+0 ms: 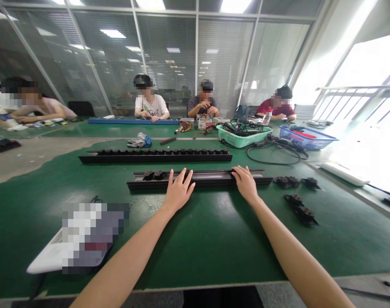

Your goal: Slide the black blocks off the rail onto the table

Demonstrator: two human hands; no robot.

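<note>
A long black channel rail [214, 182] lies crosswise on the table in front of me. Two black parts with round tops, one of them a black knob-like part [148, 174], sit in its left portion. My left hand [178, 192] rests over the rail's middle with its fingers spread, and a bit of dark material shows by the fingertips. Toward the rail's right end, my right hand [246, 184] has its fingers bent and close together over the channel. A small dark edge shows at those fingertips, but what they hold is hidden.
Behind lies another rail [156, 158] filled with several black parts. Loose black parts [302, 209] lie to the right. A green basket [243, 139] of cables, a blue basket [310, 139], gloves [140, 140] and a white device [50, 252] are around. Several people sit across the table.
</note>
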